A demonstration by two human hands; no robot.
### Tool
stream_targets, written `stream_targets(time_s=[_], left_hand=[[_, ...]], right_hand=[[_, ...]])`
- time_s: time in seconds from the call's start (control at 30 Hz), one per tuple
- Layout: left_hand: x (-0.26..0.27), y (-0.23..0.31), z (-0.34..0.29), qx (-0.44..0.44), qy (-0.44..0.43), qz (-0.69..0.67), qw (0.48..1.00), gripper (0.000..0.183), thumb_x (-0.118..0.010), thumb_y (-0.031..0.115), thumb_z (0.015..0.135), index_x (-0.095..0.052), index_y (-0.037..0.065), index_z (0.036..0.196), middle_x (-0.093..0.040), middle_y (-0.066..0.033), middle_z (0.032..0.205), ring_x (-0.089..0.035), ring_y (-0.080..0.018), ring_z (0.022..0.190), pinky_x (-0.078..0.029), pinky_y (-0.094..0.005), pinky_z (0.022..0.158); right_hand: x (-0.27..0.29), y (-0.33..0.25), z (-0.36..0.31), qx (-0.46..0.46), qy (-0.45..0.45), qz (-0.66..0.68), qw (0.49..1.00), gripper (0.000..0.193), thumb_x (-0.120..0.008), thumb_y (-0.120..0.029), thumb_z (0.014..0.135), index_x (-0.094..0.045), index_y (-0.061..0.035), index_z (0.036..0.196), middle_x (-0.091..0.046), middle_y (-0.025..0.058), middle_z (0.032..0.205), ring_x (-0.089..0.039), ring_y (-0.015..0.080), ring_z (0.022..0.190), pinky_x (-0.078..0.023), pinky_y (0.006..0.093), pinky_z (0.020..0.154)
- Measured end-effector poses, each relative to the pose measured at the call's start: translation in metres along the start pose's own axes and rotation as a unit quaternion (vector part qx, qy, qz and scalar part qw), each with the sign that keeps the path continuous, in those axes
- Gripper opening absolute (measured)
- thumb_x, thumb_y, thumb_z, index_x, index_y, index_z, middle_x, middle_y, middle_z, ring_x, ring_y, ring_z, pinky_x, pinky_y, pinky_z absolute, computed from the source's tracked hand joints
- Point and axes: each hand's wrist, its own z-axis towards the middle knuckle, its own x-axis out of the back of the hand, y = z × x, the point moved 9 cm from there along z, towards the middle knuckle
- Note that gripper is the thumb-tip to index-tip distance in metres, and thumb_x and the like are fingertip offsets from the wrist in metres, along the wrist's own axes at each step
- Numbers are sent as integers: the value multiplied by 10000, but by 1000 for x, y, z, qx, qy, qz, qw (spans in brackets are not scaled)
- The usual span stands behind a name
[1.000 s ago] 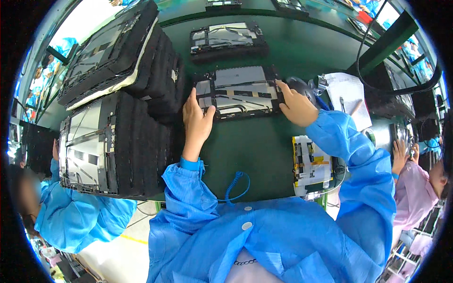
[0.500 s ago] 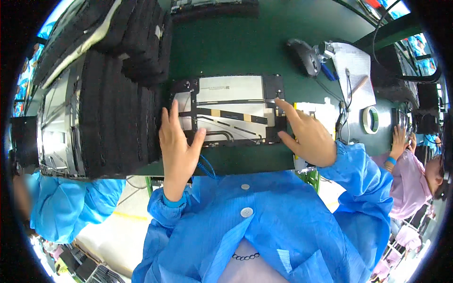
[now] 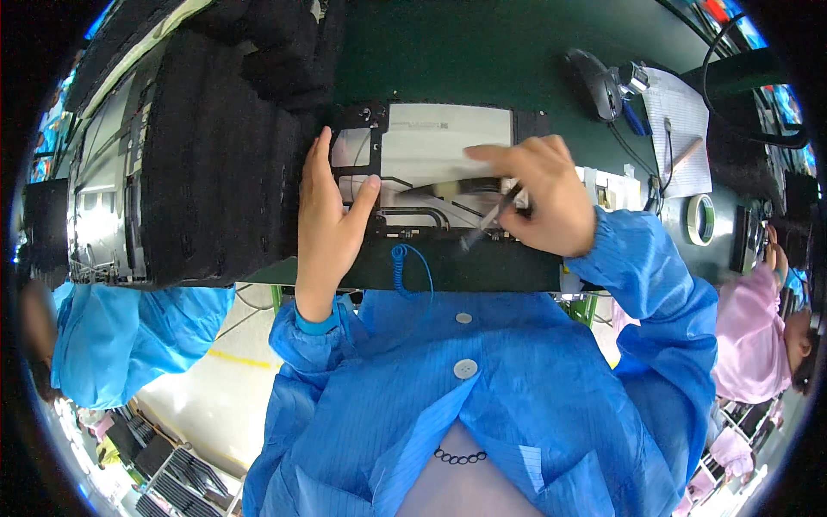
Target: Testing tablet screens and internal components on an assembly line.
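Right hand [image 3: 550, 196] mostly closed, thumb and fingers pinching a motion-blurred dark strip [image 3: 424, 191] over the flat panel [image 3: 448, 138]; left hand [image 3: 329, 220] open, thumb spread from fingers, touching the panel's left edge. Panel lies on green table [image 3: 465, 60], right of black stack [image 3: 224, 164]; mouse [image 3: 596, 86], paper [image 3: 689, 155], tape roll [image 3: 699, 220] farther right.

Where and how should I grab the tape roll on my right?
Probably best: pinch the tape roll by its left wall, coming from above. It's a ring with an open centre, seemingly facing up, so fingers should fit inside, thumb outside.
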Motion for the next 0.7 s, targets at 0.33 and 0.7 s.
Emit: stream_targets(time_s=[0.33,0.7], left_hand=[[-12,-4,23,-2,-3,156,988,641,-516,329,892,-272,-29,1365,-341,-289,1343,-399,-399,1209,-292,-395,1029],[-3,-20,25,175,-8,-235,956,697,-561,349,868,-249,44,1412,-284,-199,1366,-360,-284,1242,-267,-328,1029]], right_hand=[[1,100,-72,-288,72,302,906,63,-542,-34,827,-564,-18,884,-584,67,940,-491,139,1031,-371,290,888],[2,93,-81,-374,85,399,833,224,-481,-31,837,-560,-17,1046,-546,93,1129,-502,168,1059,-359,292,939]])
